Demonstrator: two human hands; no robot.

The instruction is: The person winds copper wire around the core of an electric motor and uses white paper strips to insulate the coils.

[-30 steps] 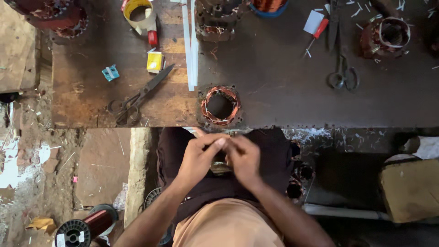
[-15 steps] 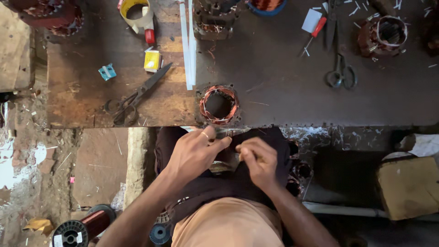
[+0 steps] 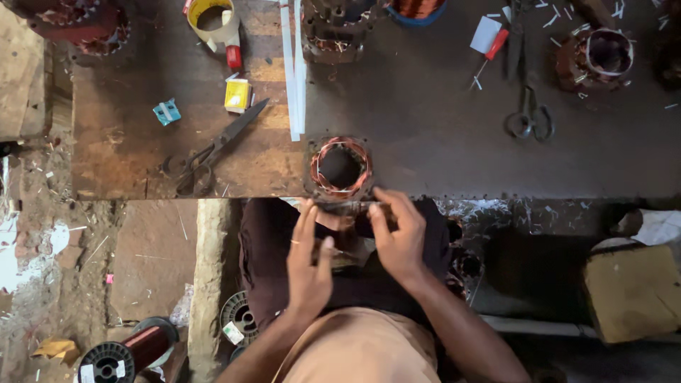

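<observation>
My left hand (image 3: 309, 262) and my right hand (image 3: 399, 237) are together over my lap, just below the workbench edge (image 3: 213, 193). Both pinch a small dark piece with thin wire (image 3: 347, 234) between their fingertips; what it is stays partly hidden by my fingers. Directly above my hands, a motor stator with copper windings (image 3: 340, 167) sits at the bench's near edge. My thumbs and forefingers close on the piece from both sides.
On the bench lie black scissors (image 3: 213, 150), white strips (image 3: 293, 71), a yellow tape roll (image 3: 211, 18), a small yellow box (image 3: 237, 94), a second pair of scissors (image 3: 528, 117), a red-handled screwdriver (image 3: 489, 51) and another stator (image 3: 596, 57). A copper wire spool (image 3: 128, 349) lies on the floor.
My hands have shifted on the piece: the left hand dropped lower and the right hand reached up toward the bench edge. The view moved slightly closer to the stator.
</observation>
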